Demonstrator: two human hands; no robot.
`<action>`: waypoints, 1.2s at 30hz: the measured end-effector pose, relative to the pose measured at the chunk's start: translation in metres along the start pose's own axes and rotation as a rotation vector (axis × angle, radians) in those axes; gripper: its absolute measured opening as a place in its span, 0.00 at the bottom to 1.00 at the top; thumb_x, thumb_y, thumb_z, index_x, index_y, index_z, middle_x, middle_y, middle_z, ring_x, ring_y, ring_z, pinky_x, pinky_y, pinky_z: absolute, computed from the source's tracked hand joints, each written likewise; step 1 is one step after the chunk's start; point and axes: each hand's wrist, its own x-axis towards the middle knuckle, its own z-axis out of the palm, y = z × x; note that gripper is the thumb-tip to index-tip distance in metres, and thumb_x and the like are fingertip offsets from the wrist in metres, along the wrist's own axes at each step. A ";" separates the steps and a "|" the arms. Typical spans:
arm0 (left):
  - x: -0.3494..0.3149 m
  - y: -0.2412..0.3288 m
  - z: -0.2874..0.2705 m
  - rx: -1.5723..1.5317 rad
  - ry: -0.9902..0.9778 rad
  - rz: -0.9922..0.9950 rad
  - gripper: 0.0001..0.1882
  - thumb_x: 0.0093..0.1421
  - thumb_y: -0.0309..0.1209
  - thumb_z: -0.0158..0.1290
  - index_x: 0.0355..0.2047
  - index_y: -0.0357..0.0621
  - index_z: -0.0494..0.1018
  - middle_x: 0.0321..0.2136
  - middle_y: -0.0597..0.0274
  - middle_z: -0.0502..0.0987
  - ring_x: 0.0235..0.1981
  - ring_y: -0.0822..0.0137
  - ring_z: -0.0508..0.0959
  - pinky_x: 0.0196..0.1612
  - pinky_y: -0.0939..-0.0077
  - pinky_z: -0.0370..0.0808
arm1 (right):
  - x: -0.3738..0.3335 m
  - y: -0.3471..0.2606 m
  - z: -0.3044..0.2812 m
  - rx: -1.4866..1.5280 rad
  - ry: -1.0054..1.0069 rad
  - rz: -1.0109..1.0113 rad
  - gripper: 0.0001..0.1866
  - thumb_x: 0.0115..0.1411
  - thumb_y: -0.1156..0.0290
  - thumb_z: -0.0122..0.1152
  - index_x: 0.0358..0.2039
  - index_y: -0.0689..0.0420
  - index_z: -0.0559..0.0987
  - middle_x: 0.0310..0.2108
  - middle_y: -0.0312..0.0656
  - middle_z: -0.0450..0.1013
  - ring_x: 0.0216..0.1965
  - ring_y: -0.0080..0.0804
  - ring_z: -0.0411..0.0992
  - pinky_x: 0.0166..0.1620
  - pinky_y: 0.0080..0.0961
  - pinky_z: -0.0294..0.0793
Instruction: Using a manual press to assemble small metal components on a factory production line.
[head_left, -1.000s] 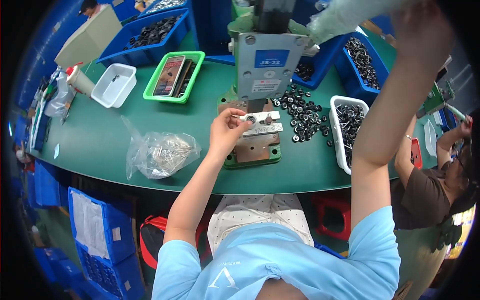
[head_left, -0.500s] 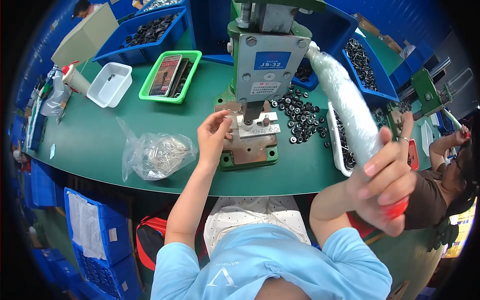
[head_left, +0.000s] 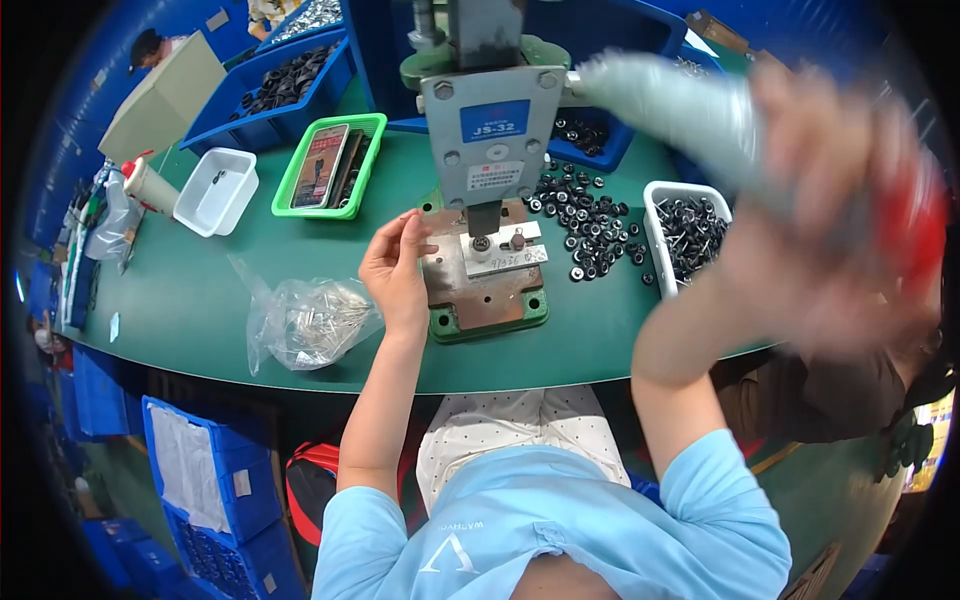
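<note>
My right hand (head_left: pixel 830 200), smeared by motion, is wrapped round the press lever (head_left: pixel 680 110), which is covered in clear plastic and has a red end. The lever joins the side of a green hand press (head_left: pixel 500 120) with a grey front plate. Under its ram, a small dark round part (head_left: pixel 481 243) sits on the metal fixture block (head_left: pixel 505 255). Just left of that block is my left hand (head_left: pixel 397 270), raised over the base's edge. Its thumb and fingers are drawn together in a loose pinch; anything between them is too small to see.
Loose black caps (head_left: pixel 590 225) lie right of the press, beside a white tray (head_left: pixel 655 240) of black-headed pins. A plastic bag of metal pins (head_left: pixel 320 325) lies left. Behind it stand a green basket (head_left: pixel 345 208) with a phone and a white tray (head_left: pixel 210 225). Blue bins line the back.
My right hand has swung the lever upward and to the right. My left hand has drawn slightly back from the fixture block. The whole view has shifted a little.
</note>
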 end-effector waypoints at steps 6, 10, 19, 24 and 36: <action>-0.030 -0.015 0.004 0.113 -0.207 -0.123 0.09 0.58 0.23 0.55 0.39 0.32 0.76 0.30 0.57 0.79 0.28 0.71 0.79 0.35 0.79 0.78 | 0.066 0.061 -0.008 -0.371 0.064 -0.375 0.26 0.64 0.50 0.44 0.49 0.59 0.72 0.40 0.47 0.72 0.39 0.28 0.72 0.42 0.26 0.72; -0.033 -0.017 -0.008 0.139 -0.213 -0.135 0.09 0.57 0.21 0.55 0.38 0.31 0.77 0.31 0.56 0.79 0.29 0.72 0.79 0.35 0.82 0.77 | -0.034 0.087 -0.001 -0.136 0.467 0.315 0.16 0.57 0.70 0.57 0.46 0.57 0.73 0.40 0.37 0.71 0.39 0.26 0.68 0.43 0.22 0.67; -0.031 -0.026 0.004 0.198 -0.296 -0.098 0.07 0.55 0.21 0.57 0.35 0.33 0.78 0.30 0.59 0.77 0.28 0.74 0.78 0.33 0.84 0.76 | -0.185 0.133 0.038 -0.678 -0.091 0.628 0.09 0.47 0.71 0.67 0.32 0.53 0.83 0.37 0.32 0.75 0.45 0.32 0.63 0.50 0.29 0.63; -0.027 -0.030 0.015 0.118 -0.261 -0.190 0.06 0.55 0.20 0.57 0.34 0.33 0.79 0.30 0.59 0.78 0.27 0.74 0.78 0.34 0.84 0.76 | -0.171 0.109 -0.007 -0.741 -0.089 0.682 0.08 0.47 0.74 0.65 0.30 0.54 0.81 0.35 0.33 0.77 0.43 0.33 0.65 0.49 0.29 0.64; -0.030 -0.022 0.011 0.147 -0.257 -0.185 0.06 0.55 0.22 0.58 0.33 0.32 0.78 0.27 0.58 0.79 0.27 0.74 0.78 0.32 0.83 0.76 | -0.178 0.124 0.015 -0.494 0.055 0.843 0.07 0.53 0.73 0.63 0.32 0.59 0.82 0.33 0.39 0.76 0.32 0.25 0.71 0.33 0.22 0.70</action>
